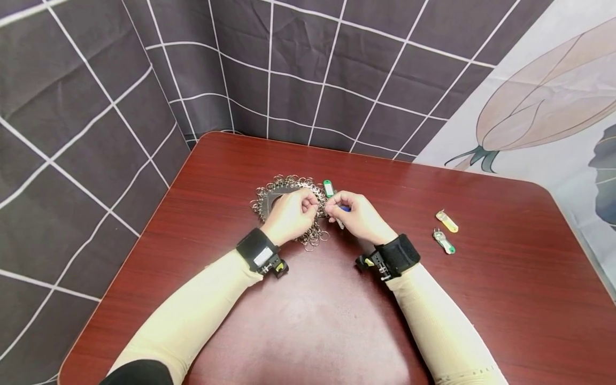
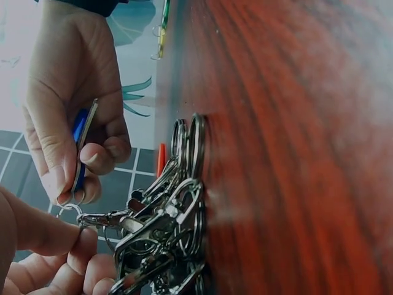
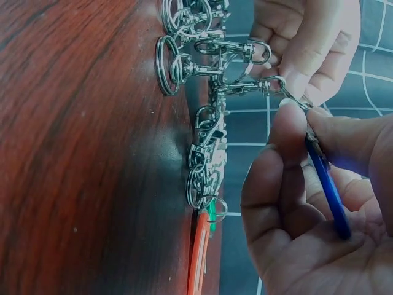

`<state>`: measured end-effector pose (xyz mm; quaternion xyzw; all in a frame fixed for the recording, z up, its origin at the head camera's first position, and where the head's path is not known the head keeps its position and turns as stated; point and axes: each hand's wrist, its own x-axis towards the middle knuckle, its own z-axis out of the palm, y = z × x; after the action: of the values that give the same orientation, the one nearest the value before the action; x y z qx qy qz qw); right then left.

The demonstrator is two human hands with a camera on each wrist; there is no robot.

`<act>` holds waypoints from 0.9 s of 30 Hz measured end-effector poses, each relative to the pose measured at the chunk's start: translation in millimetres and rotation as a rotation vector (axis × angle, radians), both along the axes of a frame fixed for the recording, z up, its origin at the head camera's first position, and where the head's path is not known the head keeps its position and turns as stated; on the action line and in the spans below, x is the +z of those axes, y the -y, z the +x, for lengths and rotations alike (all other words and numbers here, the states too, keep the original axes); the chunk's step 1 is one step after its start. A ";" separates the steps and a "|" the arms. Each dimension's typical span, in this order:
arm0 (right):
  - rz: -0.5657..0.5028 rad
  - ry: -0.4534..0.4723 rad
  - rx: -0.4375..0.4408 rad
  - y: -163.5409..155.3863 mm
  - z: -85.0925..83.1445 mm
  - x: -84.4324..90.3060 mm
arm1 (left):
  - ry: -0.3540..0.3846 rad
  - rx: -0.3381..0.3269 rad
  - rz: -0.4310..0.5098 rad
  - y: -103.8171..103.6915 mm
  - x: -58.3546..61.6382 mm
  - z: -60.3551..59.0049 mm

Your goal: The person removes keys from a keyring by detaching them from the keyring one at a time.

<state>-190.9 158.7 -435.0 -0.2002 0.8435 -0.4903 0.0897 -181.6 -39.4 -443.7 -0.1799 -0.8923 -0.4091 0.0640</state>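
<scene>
My left hand (image 1: 291,214) pinches a small split ring (image 2: 72,211) at the end of a metal swivel clasp (image 3: 242,88). Opposite it, my right hand (image 1: 357,215) grips a blue key tag (image 3: 330,190) with a key (image 2: 86,138) against it. The fingertips of both hands nearly meet at the ring. Whether the tag's loop is threaded on that ring, I cannot tell. Around and below the left hand lies a heap of silver clasps and rings (image 1: 313,238), some hidden by that hand.
Just behind my right hand lies a green key tag (image 1: 329,188). An orange tag (image 3: 199,252) shows beside the heap. Farther right on the red-brown table (image 1: 500,278) are a yellow tag (image 1: 447,221) and a green-ended tag with keys (image 1: 443,240). A dark checked curtain (image 1: 298,69) hangs behind.
</scene>
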 end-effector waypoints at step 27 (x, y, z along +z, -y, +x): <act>0.106 -0.016 0.052 -2.8 0.0 3.9 | -0.011 -0.024 -0.025 -4.3 -2.3 0.2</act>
<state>-190.9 161.6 -431.1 -0.2209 0.8635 -0.4409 0.1060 -181.4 -35.1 -446.0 -0.1937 -0.8947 -0.3977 0.0618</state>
